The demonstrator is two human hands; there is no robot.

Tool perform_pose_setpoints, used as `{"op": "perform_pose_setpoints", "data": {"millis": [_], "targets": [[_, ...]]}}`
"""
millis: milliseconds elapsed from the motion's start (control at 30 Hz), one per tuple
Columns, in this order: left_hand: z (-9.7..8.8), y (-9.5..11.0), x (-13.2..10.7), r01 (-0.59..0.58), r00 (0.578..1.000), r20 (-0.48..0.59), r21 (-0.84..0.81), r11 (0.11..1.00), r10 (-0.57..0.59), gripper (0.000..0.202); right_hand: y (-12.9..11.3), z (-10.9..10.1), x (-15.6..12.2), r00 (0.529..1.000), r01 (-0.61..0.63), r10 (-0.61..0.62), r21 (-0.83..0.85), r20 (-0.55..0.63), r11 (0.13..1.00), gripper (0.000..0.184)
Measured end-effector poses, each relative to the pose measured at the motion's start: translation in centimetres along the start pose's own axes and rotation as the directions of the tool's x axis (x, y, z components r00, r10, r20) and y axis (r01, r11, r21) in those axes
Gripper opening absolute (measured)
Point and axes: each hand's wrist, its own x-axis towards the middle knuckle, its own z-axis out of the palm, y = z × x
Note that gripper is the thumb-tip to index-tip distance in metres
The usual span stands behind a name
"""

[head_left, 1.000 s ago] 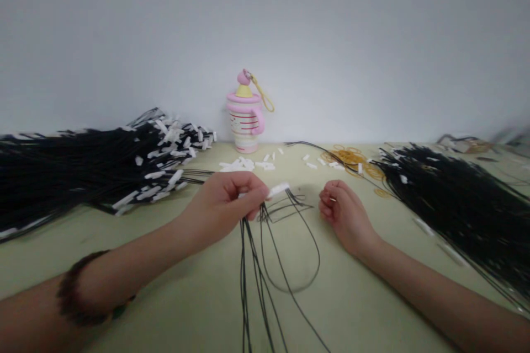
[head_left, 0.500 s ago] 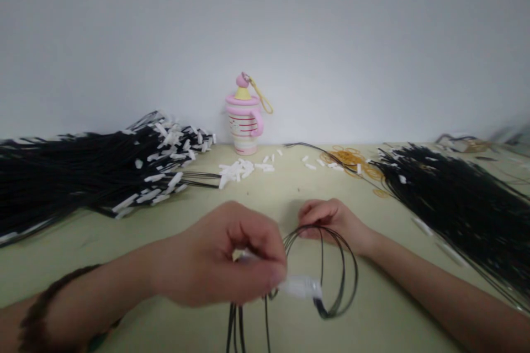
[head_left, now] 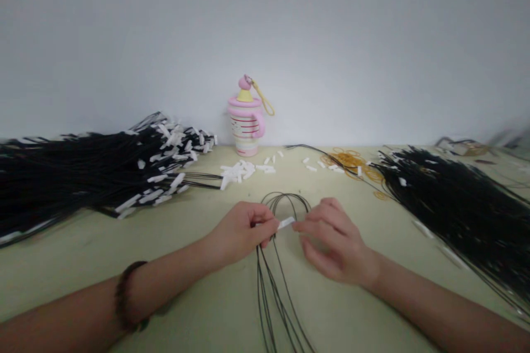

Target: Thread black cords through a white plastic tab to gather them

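Several thin black wires (head_left: 271, 281) run up from the bottom edge and arch into a loop over the table. At the base of that loop, my left hand (head_left: 246, 231) is closed in a pinch on a small white connector (head_left: 286, 223) and the wires beside it. The connector's free end sticks out to the right of my left fingertips. My right hand (head_left: 335, 240) is at that end, its index fingertip at or very close to the connector, which I cannot tell exactly. Its thumb is spread from the fingers, with nothing visible between them.
A large heap of black wires (head_left: 83, 171) with white ends lies left; another black wire bundle (head_left: 464, 215) lies right. White connectors (head_left: 240, 171) are scattered near a pink-lidded cup (head_left: 245, 127) by the wall. Yellow rubber bands (head_left: 348, 160) lie at back right.
My left hand has moved away from the camera, carrying the connector and wires. My right hand has come off the wire loop, and its fingers now point at the connector's end.
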Motion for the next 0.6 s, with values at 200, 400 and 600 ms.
{"op": "perform_pose_setpoints", "data": {"millis": [200,400,600], "targets": [[0.2,-0.1,0.2,0.013,0.99,-0.138,-0.101,0.995,-0.027,0.027,-2.0,0.1,0.2,0.918,0.174,-0.207,0.125,0.337,0.977,0.029],[-0.2,-0.9,0.4,0.054,0.987,-0.143,-0.171,0.984,-0.079,0.028,1.1,-0.8,1.4,0.741,-0.439,0.653,0.624,-0.154,0.646,0.016],[-0.6,-1.1,0.6,0.07,0.988,-0.118,-0.262,0.963,-0.104,0.028,9.5,-3.8,0.0,0.309,-0.373,0.946,0.901,-0.103,0.22,0.005]]}}
